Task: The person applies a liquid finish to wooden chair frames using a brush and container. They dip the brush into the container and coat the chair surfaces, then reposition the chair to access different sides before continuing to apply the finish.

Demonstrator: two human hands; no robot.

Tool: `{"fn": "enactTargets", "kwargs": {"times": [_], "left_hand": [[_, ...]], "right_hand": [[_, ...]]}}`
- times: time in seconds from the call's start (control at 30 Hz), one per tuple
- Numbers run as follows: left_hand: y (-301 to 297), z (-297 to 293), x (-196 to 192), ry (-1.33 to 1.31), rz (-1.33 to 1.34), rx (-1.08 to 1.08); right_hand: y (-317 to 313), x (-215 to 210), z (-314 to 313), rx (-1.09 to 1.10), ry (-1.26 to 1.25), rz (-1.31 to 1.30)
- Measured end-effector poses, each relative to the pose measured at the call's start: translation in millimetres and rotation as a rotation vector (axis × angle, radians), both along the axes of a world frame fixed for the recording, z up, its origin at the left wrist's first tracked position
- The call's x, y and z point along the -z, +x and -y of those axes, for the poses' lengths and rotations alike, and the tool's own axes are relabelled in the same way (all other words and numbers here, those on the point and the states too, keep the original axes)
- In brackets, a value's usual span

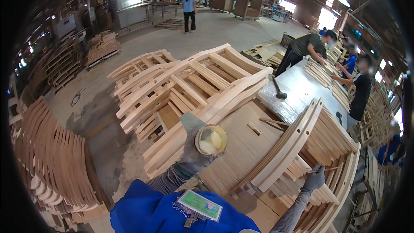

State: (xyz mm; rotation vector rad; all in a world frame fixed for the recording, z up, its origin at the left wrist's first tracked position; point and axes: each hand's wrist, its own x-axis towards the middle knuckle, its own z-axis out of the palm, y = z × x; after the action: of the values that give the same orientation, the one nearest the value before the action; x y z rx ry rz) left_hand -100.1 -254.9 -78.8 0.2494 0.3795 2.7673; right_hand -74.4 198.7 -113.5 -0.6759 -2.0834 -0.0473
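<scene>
My left hand [196, 160], in a grey glove, is closed around a round tub [224, 139] of pale, creamy liquid. A flat grey piece [192, 122] shows beside the tub; I cannot tell whether the hand holds it. On the right, my gloved right hand [316, 177] is closed on a thin wooden stick [331, 168], whose end reaches over the slats. That hand is above a stack of curved wooden frames [297, 136] with holes along the rails. Brown cardboard [241, 146] lies between this stack and another pile of slatted wooden frames [207, 77] ahead.
A metal-topped table [297, 87] with a black mallet [280, 90] stands ahead right, where people handle wood strips [318, 74]. Curved wooden parts [51, 146] are stacked at the left. A black cable [77, 98] lies on the floor. A person [189, 8] stands farther back.
</scene>
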Motion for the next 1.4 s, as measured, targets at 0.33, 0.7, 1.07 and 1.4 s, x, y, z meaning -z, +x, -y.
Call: {"fn": "enactTargets", "kwargs": {"times": [0.33, 0.7, 1.07, 1.4], "left_hand": [[5, 1, -5, -0.01, 0.081, -0.044], [1, 0, 7, -0.07, -0.021, -0.008], [1, 1, 9, 0.013, -0.001, 0.035], [6, 0, 5, 0.016, -0.012, 0.046]], "right_hand": [[-2, 4, -2, -0.028, 0.05, -0.043], [0, 3, -2, -0.041, -0.034, 0.01], [-1, 3, -2, -0.044, 0.001, -0.019], [-1, 3, -1, -0.062, 0.061, -0.08]]}}
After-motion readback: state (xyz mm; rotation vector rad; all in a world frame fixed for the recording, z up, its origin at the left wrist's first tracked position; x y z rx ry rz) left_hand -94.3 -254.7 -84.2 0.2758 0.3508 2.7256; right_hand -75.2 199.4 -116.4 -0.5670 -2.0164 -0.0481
